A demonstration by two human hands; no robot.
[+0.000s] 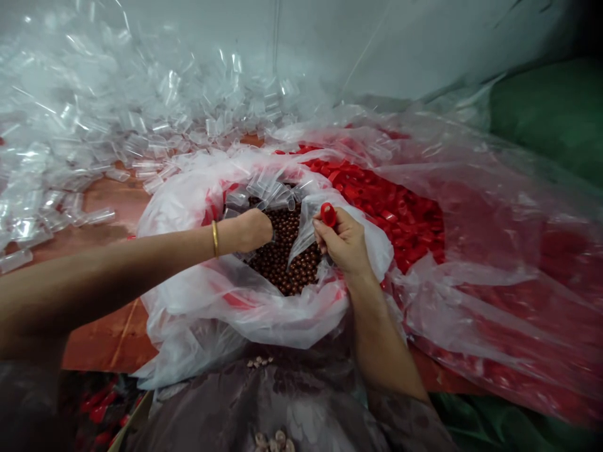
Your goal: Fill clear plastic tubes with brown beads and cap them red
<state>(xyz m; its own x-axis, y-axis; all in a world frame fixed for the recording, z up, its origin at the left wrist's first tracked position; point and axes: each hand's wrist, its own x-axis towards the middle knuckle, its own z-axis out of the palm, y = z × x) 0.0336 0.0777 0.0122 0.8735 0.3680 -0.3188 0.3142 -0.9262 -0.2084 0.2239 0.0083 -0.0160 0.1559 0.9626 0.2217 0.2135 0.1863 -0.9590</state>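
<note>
Right hand point(343, 242) holds a red cap point(328, 215) near brown balls point(288, 267).

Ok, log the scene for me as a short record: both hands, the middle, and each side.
Left hand: curled over the brown balls; its fingertips are hidden
Right hand: holds a red cap
Middle: open whitish plastic bag around the balls, with some clear tubes at its far side
Far left: large heap of clear tubes
Right: pile of red caps, partly under clear plastic
</note>
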